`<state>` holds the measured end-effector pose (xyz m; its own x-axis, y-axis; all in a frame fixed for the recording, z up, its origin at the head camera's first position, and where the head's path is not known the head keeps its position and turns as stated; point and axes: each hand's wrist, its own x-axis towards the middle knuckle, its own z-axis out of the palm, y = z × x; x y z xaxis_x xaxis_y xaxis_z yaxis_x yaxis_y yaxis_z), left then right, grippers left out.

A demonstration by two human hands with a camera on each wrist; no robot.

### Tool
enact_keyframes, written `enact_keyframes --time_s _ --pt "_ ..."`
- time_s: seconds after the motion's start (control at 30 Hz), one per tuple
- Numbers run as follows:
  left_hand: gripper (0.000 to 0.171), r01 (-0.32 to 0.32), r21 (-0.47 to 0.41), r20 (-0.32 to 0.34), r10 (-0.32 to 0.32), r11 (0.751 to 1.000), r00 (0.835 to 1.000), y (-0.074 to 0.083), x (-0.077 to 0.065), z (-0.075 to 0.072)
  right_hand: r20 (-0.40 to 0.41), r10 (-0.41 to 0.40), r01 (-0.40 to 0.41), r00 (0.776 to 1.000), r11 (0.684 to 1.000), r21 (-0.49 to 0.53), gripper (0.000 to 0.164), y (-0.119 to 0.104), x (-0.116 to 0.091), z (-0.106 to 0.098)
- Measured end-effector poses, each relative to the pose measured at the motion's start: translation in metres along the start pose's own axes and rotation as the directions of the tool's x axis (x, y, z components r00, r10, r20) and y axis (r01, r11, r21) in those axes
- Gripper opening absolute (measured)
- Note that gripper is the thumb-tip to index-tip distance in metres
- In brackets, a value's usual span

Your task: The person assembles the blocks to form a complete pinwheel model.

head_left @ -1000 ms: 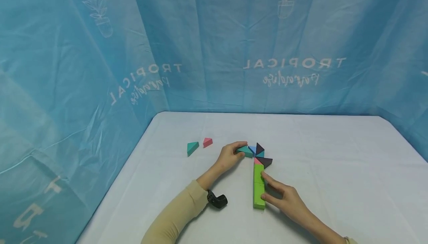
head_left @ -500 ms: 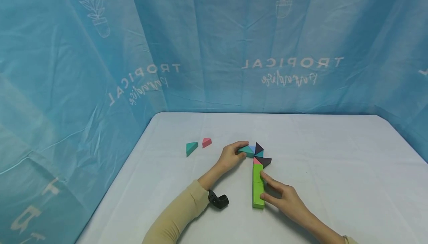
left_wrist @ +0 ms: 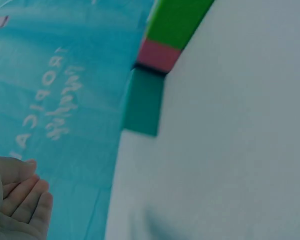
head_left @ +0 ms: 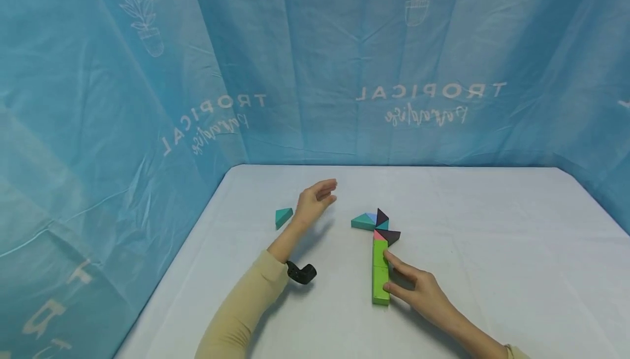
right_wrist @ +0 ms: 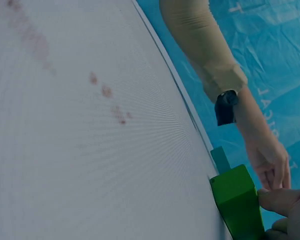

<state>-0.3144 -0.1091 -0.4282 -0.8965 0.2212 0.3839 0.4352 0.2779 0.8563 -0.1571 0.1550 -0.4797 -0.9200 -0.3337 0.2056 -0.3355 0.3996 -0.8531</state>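
Note:
My left hand (head_left: 315, 203) hovers over the back left of the table, fingers loosely bent and holding nothing, as the left wrist view also shows. Two green blocks (head_left: 380, 271) lie end to end in a column. Against their right side rest the thumb and a fingertip of my right hand (head_left: 424, 294). Beyond the column sit a pink triangle block (head_left: 378, 235) and a dark one (head_left: 391, 237). Farther back cluster another dark triangle (head_left: 381, 217), a small teal one (head_left: 383, 226), a light blue one (head_left: 371, 217) and a larger teal triangle (head_left: 363, 222).
A loose teal triangle block (head_left: 283, 216) lies at the left, close to my left forearm. On the left wrist is a black device (head_left: 301, 273). A blue printed curtain (head_left: 315, 74) stands behind the white table (head_left: 492, 249).
My left hand has let go of the larger teal triangle, risen and moved left. The loose pink block is now hidden behind that hand. The right hand stays at the green blocks.

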Motion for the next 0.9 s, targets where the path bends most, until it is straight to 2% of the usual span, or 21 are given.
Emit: enact_keyframes --time_s 0.17,0.3,0.4,0.63,0.7,0.77,0.9 --pt "0.041 -0.025 -0.081 -0.073 0.019 0.996 0.997 0.006 0.005 -0.033 -0.004 -0.012 0.012 1.000 1.000 -0.007 0.067 0.000 0.000 0.000" --pt "0.042 -0.011 -0.152 -0.085 -0.002 0.988 0.996 0.014 -0.001 -0.047 -0.005 -0.012 0.012 1.000 1.000 -0.011 0.067 0.001 0.000 0.000" --pt "0.043 0.012 -0.153 -0.094 -0.026 0.988 0.995 0.010 -0.010 -0.049 -0.006 -0.006 0.006 1.000 1.000 -0.008 0.067 0.002 0.001 0.000" --pt "0.048 0.079 -0.101 -0.121 -0.091 0.992 0.989 -0.039 -0.025 -0.043 0.000 0.000 0.000 1.000 1.000 0.002 0.066 0.001 0.000 0.000" --pt "0.049 0.090 -0.084 -0.127 -0.100 0.992 0.987 -0.046 -0.028 -0.042 0.003 -0.003 0.003 1.000 1.000 0.005 0.066 0.001 0.000 0.000" --pt "0.049 0.093 -0.083 -0.126 -0.103 0.992 0.987 -0.049 -0.031 -0.042 0.002 -0.004 0.004 1.000 1.000 0.011 0.066 0.001 0.000 0.000" --pt "0.047 0.100 -0.106 -0.111 -0.111 0.989 0.988 -0.040 -0.037 -0.043 0.001 -0.007 0.007 1.000 1.000 0.021 0.066 0.001 0.000 0.000"
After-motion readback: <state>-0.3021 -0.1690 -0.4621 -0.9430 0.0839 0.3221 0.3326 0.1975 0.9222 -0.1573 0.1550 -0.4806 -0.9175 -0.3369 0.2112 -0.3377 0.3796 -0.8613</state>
